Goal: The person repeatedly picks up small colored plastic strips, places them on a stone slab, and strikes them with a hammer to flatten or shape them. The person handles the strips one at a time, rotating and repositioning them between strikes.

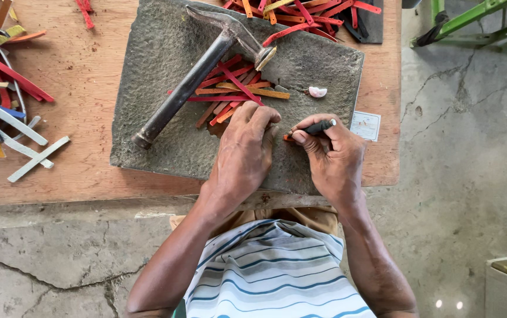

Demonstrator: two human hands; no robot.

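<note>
My left hand (243, 150) lies palm down on a rough grey stone slab (165, 147), its fingers pressing on a pile of red and orange strips (233, 88). My right hand (333, 156) grips a short dark pen-like tool (317, 126) whose tip points left at a small orange piece (288, 138) just beside my left fingers. A dark metal hammer (194, 79) rests diagonally on the slab, its head lying over the strip pile, touched by neither hand.
The slab sits on a wooden board (82, 88) over cracked concrete floor (459, 147). More coloured and white strips (6, 118) lie at far left and along the top edge (306, 15). A small pink-white lump (317, 91), a paper tag (365, 125), a green metal frame (477, 20).
</note>
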